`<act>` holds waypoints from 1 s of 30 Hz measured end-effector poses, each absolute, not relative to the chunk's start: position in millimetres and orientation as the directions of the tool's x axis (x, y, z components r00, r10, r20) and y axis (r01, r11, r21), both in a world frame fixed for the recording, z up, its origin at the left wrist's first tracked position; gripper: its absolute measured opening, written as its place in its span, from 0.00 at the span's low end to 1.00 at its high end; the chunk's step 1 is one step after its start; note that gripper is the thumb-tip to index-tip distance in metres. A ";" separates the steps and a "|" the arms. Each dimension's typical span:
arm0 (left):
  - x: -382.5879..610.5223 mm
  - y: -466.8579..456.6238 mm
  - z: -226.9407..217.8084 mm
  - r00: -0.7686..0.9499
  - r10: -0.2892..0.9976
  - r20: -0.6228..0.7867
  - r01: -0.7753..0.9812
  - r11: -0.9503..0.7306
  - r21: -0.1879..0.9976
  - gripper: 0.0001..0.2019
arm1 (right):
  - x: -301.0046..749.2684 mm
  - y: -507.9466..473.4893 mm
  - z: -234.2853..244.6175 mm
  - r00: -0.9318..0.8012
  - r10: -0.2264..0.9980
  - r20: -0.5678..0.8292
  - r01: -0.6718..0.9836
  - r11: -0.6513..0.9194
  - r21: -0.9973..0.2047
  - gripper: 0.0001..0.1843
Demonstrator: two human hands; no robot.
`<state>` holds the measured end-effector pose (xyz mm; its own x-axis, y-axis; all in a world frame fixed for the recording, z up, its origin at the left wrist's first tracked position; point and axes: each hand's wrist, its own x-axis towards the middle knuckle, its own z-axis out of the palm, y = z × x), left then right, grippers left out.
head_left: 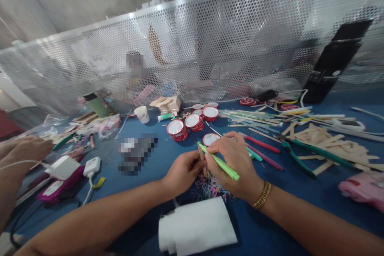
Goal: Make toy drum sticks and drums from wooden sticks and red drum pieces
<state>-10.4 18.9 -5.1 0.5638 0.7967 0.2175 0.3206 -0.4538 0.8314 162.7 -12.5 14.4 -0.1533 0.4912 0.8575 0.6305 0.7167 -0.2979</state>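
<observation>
My left hand (182, 175) pinches a thin wooden craft stick (201, 153) between thumb and fingers, holding it upright. My right hand (237, 164) grips a light green marker (223, 165), its tip end touching or very close to the top of the stick. Just below both hands lies a tangle of colourful thin bands or threads (207, 189). Behind my right hand a small red-rimmed round cup with a white top (211, 139) is partly hidden. Red, purple and teal markers, such as the red marker (262, 143), lie to the right of it.
Several red-and-white drum-like cups (194, 122) stand ahead. Pliers (297, 156) and a pile of craft sticks (327, 144) lie right. A folded white cloth (198, 226) is in front. Another person's hand (28, 150) and a magenta device (61, 186) are left. A perforated panel (186, 48) borders the back.
</observation>
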 end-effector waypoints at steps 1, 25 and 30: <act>-10.5 18.9 -5.5 0.565 0.797 0.216 0.316 -0.450 0.835 0.13 | 162.6 -12.6 14.4 -0.159 0.488 0.858 0.626 0.722 -0.295 0.03; -11.0 19.7 -7.3 0.545 0.811 0.213 0.342 -0.447 0.826 0.14 | 163.9 -11.5 14.5 -0.151 0.491 0.858 0.641 0.709 -0.293 0.03; -11.3 19.7 -6.6 0.560 0.797 0.226 0.331 -0.465 0.821 0.13 | 164.4 -12.4 14.0 -0.161 0.477 0.864 0.642 0.715 -0.275 0.03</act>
<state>-11.3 19.7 -6.6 0.5598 0.7972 0.2260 0.3306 -0.4650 0.8212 164.4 -12.4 14.0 -0.1612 0.4771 0.8639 0.6423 0.7153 -0.2752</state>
